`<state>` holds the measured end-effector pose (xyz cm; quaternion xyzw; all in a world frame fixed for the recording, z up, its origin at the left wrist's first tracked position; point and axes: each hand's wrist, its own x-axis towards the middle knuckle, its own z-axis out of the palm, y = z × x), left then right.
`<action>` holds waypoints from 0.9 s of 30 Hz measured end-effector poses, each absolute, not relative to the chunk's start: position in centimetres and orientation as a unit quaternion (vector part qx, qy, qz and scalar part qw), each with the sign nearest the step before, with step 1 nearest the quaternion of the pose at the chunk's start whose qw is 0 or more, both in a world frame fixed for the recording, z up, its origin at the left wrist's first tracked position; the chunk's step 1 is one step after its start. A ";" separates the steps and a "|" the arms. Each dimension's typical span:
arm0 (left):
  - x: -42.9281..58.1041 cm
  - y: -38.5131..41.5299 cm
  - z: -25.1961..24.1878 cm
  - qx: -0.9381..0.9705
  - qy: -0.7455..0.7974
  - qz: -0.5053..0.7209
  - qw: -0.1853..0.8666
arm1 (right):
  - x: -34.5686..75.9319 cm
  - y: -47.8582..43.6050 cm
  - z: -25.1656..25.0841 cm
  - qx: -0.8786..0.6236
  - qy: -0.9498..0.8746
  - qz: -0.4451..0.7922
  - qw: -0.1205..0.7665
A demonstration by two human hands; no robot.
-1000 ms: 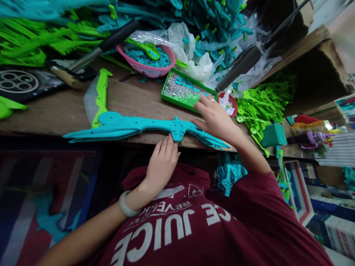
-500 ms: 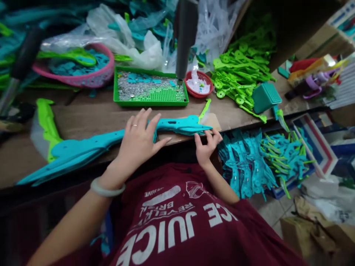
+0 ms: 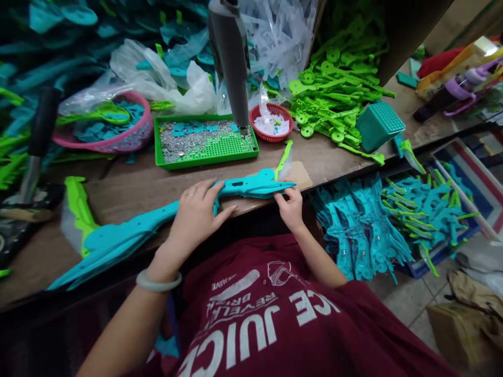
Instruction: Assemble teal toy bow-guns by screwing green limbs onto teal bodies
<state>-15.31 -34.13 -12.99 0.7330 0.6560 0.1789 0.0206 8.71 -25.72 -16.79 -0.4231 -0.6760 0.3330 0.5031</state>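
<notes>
The left hand [image 3: 196, 212] lies palm down across the middle of a long blue piece [image 3: 131, 230], its fingers draped over the far side and lying close together (one of them wears a thin ring), while the thumb stands well apart, pointing toward the right hand [image 3: 292, 209]. That hand is drawn in smaller, thumb and bent fingers closed on the piece's right tip. The blue piece rests along the near edge of the wooden bench [image 3: 149, 188], just in front of the person. Its long axis runs across the view on a slant: the left tip points down toward the near left, at the bench's edge, and the right tip points right, beside a flat tan card [image 3: 303, 174]. From each end a bright green arm juts toward the back of the bench, a larger left arm [image 3: 80, 207] and a right arm [image 3: 282, 162], both with translucent parts attached. Beyond the blue piece sit a green tray [image 3: 212, 161] of small metal bits and a red basket [image 3: 272, 138], with a grey tool [image 3: 231, 63] upright above the tray's right end.
</notes>
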 end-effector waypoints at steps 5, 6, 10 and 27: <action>-15.1 -34.2 -12.9 0.734 0.655 0.177 0.015 | 9.2 -25.5 -16.5 -0.404 -0.704 0.331 0.482; -15.1 -34.2 -13.0 0.735 0.654 0.177 0.015 | 9.2 -25.6 -16.6 -0.416 -0.704 0.310 0.484; -15.2 -34.1 -13.2 0.733 0.657 0.177 0.014 | 9.0 -25.8 -17.0 -0.437 -0.711 0.237 0.498; -13.7 -33.0 -13.5 0.740 0.641 0.205 0.014 | 13.2 -24.4 -17.1 -0.392 -0.779 0.202 0.446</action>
